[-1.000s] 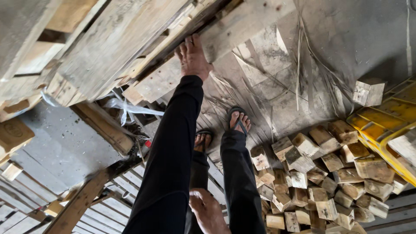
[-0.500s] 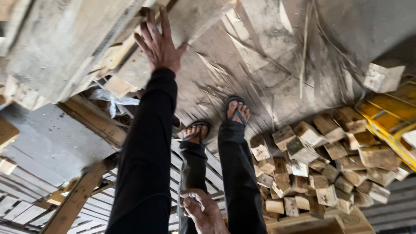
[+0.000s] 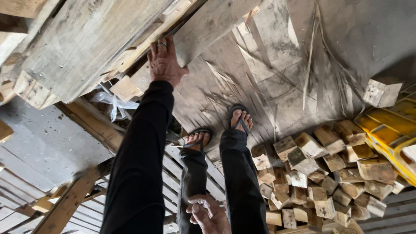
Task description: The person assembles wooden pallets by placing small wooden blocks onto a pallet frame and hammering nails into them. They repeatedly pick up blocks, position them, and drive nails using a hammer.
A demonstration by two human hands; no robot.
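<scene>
Head view, looking down past my legs: my left hand (image 3: 165, 60) lies flat on a long weathered plank (image 3: 93, 41), grey and rough, with a few dark nail holes, sitting on top of a stack of similar boards (image 3: 26, 86) at upper left. The plank runs out of frame at the top, so I cannot see its full length, and the fingertips are partly lost in the dark gap between it and the next board (image 3: 216, 21). The fingers are spread and open, pressed against the wood rather than closed round it — a ring shows on one finger. The arm is stretched straight out in a black sleeve (image 3: 138, 160). My right hand (image 3: 208, 213) hangs low near my thigh, loosely curled and holding nothing, partly cut off by the bottom edge. Beside my sandalled feet (image 3: 216, 130) lies a heap of short wooden blocks (image 3: 312, 173) — next to a yellow frame (image 3: 385, 130).
</scene>
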